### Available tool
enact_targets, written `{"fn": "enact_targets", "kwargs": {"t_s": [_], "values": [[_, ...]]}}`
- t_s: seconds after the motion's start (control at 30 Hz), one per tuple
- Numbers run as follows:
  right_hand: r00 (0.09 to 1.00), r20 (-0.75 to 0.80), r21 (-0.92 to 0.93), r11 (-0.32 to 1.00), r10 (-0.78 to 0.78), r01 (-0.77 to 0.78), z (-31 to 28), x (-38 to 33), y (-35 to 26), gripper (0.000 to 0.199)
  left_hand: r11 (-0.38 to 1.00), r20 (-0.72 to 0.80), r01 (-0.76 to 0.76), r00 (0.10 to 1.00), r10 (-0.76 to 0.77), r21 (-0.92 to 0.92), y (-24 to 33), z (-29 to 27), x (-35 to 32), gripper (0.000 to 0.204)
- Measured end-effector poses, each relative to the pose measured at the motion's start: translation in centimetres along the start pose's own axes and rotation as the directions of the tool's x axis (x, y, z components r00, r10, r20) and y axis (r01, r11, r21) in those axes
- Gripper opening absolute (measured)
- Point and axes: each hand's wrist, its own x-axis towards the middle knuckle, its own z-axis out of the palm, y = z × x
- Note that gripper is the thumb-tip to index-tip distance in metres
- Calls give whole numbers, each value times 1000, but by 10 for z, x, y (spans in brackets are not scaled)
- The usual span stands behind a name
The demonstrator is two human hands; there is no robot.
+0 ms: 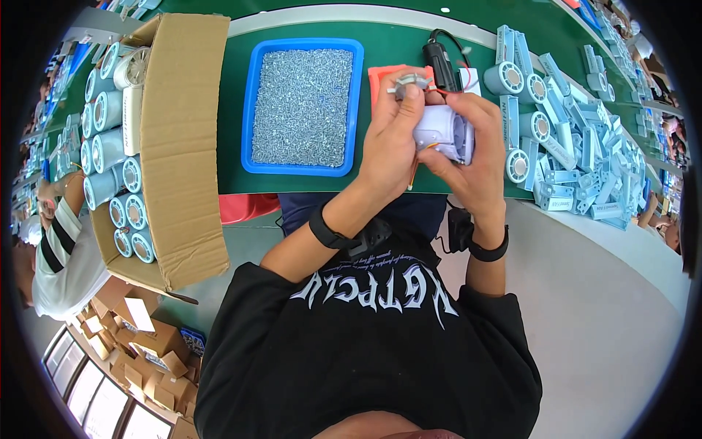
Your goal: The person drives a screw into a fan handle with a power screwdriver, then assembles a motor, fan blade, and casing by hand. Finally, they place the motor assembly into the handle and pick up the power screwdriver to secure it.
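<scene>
Between the thumb and fingers of my left hand [387,143] is a small round grey metal part [411,83], perhaps a little motor. My right hand [480,150] is wrapped round a pale white-lavender plastic housing [436,124], roughly cylindrical with an opening toward its right side. The left palm lies close against the housing's left side. A thin yellow wire [414,174] hangs below the housing between the hands. Just beyond the fingers lies a black handheld tool with a cord [439,64], and an orange-red piece [376,76] is partly covered by my left hand.
A blue tray [247,139] full of small screws stands on the green table [232,117]. At left, an open cardboard box [183,146] holds several light-blue cylinders [108,148]. Light-blue plastic parts [585,157] are heaped at right. Another person [67,263] sits at far left.
</scene>
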Motion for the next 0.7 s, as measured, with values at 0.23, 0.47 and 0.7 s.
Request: {"fn": "enact_targets", "kwargs": {"t_s": [0.23,0.47,0.7], "values": [[973,-15,-78,970,229,-230,-18,-5,-9,49,890,93,-327,945,314,318,20,-26,22,23],[938,166,-212,940,304,-267,-2,-9,4,54,883,53,-229,972,228,409,-1,-52,10,20],[955,140,-233,946,263,-227,0,-8,7,59,918,-33,-187,977,212,350,-18,-60,0,20]]}}
